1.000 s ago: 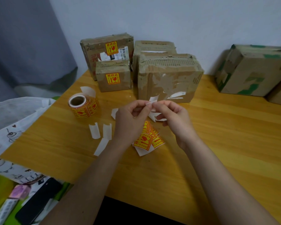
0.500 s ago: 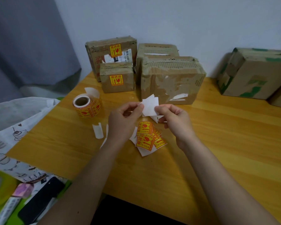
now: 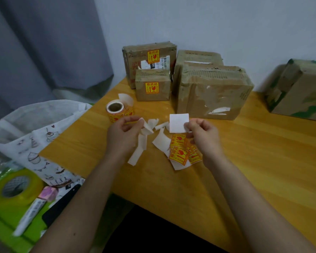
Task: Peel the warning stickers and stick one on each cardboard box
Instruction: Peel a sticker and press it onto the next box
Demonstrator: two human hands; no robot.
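A: Head view. Right hand pinches a peeled sticker by its right edge, white back toward the camera, held up off the table, presumably so the adhesive touches nothing.

B: Left hand?

A: Thumb and fingertips closed on a curl of white backing paper, apart from the sticker. Separation looks done.

B: Where will it go?

A: Likely the large box just beyond; its front shows no warning label. Two boxes far left, the small box and the one behind it, already carry theirs.

B: Surroundings?

A: Cut stickers lie under the right hand, spent backing strips between the hands, the sticker roll at near left of the boxes. Green-marked box at far right, unlabelled as far as visible.
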